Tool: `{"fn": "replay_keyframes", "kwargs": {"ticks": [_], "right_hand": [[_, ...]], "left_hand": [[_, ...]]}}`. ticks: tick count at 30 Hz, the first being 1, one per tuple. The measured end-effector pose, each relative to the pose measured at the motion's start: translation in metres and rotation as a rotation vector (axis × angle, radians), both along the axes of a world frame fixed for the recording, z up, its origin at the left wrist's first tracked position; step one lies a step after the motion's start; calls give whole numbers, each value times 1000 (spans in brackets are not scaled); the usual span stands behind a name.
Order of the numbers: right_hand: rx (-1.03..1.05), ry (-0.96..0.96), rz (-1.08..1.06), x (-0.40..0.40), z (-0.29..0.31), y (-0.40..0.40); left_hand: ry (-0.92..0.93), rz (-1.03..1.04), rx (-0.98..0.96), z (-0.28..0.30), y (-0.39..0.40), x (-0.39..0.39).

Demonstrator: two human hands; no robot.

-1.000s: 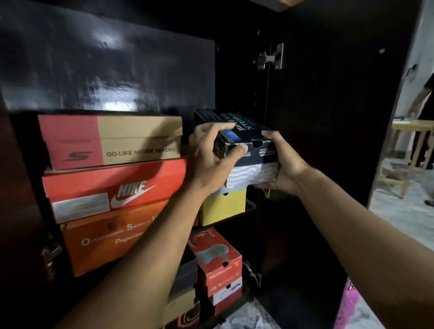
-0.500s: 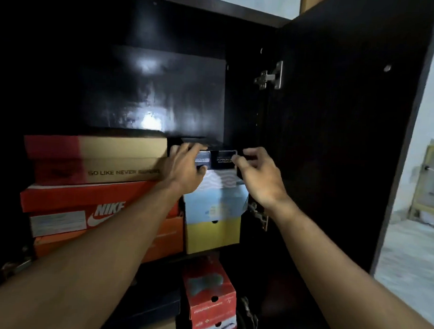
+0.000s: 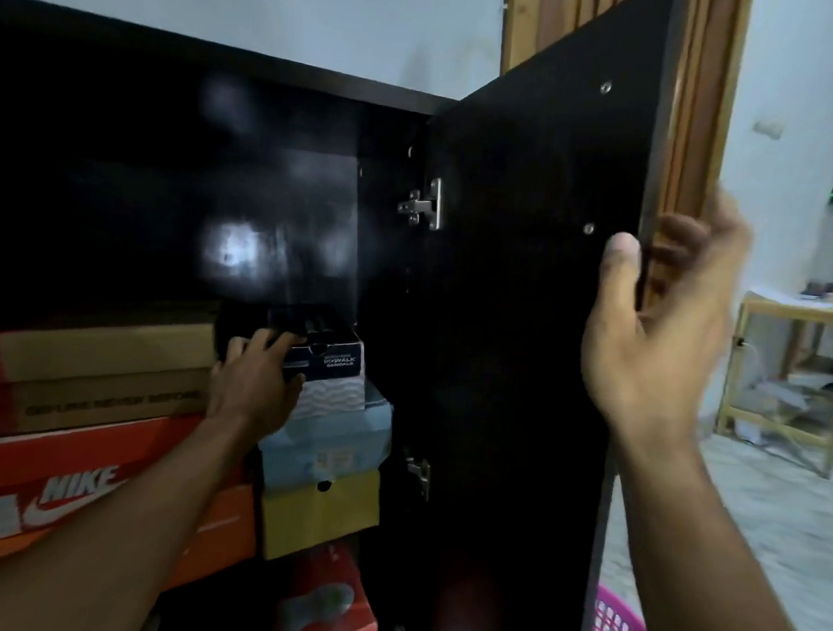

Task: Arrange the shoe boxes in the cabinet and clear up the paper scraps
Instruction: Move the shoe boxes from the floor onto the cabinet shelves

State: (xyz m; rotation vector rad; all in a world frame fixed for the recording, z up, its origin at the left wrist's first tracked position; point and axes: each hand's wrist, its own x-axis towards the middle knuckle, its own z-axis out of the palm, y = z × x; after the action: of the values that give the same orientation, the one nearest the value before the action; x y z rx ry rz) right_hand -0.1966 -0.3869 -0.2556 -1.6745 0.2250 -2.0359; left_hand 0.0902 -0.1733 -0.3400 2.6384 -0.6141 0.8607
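Note:
A small dark shoe box (image 3: 330, 354) with a white patterned base sits on top of a pale blue box (image 3: 334, 442) and a yellow box (image 3: 322, 512) on the cabinet's upper shelf. My left hand (image 3: 254, 380) rests against the dark box's left front, fingers curled on it. To its left stand a tan and red box (image 3: 101, 375), a red Nike box (image 3: 73, 478) and an orange box (image 3: 223, 525). My right hand (image 3: 659, 333) grips the outer edge of the open black cabinet door (image 3: 523, 319), thumb on the inner face.
A red box (image 3: 329, 600) lies on the lower shelf. A pink plastic basket (image 3: 618, 629) sits on the floor behind the door. A wooden table (image 3: 790, 375) with papers on its lower shelf stands at the right. A wooden door frame (image 3: 695, 112) rises behind the cabinet door.
The dark box went from my two hands onto the blue box. My right hand has left it and taken the door's edge. The view has tilted upward.

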Motion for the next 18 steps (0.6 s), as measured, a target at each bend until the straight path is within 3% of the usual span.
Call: {"fn": "replay_keyframes", "kwargs": {"ticks": [5, 9, 12, 18], "right_hand": [[30, 152, 179, -1, 22, -11], [99, 154, 323, -2, 45, -11], [79, 49, 499, 9, 47, 8], [57, -19, 615, 38, 42, 67]], "left_hand": [[31, 34, 24, 0, -3, -7], [100, 33, 64, 0, -5, -10], [173, 30, 97, 5, -7, -15], [45, -117, -140, -5, 9, -53]]}}
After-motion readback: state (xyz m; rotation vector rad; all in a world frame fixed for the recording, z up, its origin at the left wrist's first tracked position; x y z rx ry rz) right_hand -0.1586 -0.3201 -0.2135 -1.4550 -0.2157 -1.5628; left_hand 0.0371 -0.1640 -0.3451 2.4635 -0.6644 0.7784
